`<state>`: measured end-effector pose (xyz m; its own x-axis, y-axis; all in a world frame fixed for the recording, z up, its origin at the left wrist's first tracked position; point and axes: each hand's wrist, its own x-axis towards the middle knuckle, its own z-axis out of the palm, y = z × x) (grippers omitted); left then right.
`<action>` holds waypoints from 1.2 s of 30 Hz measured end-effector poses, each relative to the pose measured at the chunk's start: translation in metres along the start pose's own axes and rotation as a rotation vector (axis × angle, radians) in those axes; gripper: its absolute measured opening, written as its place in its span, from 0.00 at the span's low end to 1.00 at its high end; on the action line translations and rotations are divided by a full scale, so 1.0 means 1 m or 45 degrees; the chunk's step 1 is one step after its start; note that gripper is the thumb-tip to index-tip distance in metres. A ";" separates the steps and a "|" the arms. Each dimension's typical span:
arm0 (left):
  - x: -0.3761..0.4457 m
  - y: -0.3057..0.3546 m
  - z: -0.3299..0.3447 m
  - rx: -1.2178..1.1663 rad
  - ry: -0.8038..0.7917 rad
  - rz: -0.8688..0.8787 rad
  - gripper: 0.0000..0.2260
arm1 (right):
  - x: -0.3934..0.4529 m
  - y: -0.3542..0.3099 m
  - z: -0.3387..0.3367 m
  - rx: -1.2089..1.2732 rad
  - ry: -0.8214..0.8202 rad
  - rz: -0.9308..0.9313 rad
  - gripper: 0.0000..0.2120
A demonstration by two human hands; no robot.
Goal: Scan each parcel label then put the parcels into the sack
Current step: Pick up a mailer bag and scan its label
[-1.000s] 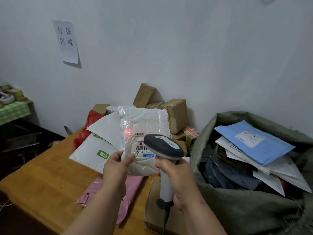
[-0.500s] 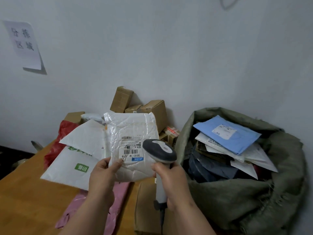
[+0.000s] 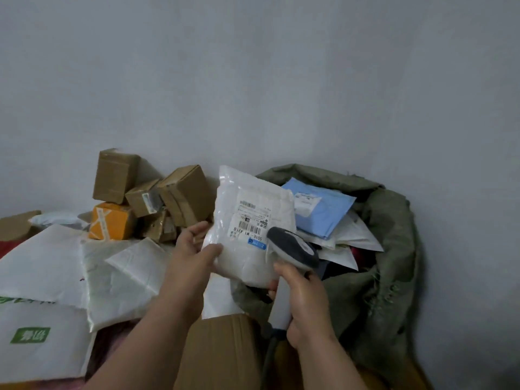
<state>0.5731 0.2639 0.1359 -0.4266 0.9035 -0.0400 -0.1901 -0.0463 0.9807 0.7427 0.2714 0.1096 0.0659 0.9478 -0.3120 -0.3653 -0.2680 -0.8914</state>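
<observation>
Parcel transfer toward the sack, seen from our head camera. We judge the main risk to be a slip: our left hand (image 3: pixel 197 249) pinches the white padded mailer (image 3: pixel 253 220) only at its lower left corner, thumb on the front and fingers behind, so the slack, glossy bag could pivot or drop short of the green sack (image 3: pixel 394 249) and land on the cardboard box (image 3: pixel 222 347) at 6 o'clock. A second risk is collision, since the barcode scanner (image 3: pixel 292 247) sits just in front of the mailer's lower right edge. Our right hand (image 3: pixel 304 299) is clenched around the scanner's handle, head pointing toward 11 o'clock. The mailer hangs at the sack's left rim, label (image 3: pixel 250 220) facing us; the blue mailer (image 3: pixel 320 212) lies inside at 2 o'clock.
</observation>
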 end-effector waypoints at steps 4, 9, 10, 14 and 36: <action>0.011 0.015 0.078 0.120 -0.237 0.161 0.21 | 0.042 -0.030 -0.041 0.124 0.123 0.001 0.11; 0.028 0.014 0.195 0.551 -0.445 0.362 0.16 | 0.097 -0.076 -0.106 0.242 0.224 0.146 0.12; 0.033 0.012 0.216 0.639 -0.495 0.378 0.15 | 0.108 -0.084 -0.118 0.269 0.228 0.189 0.11; 0.052 0.000 0.283 1.037 -0.671 0.461 0.28 | 0.148 -0.103 -0.162 0.312 0.230 0.323 0.11; 0.116 -0.116 0.362 2.256 -0.496 0.699 0.18 | 0.245 -0.103 -0.255 0.164 0.680 -0.018 0.24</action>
<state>0.8651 0.5285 0.0870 0.1285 0.9874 0.0927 0.9892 -0.1210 -0.0823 1.0338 0.4877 0.0413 0.5216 0.7228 -0.4534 -0.4696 -0.2004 -0.8598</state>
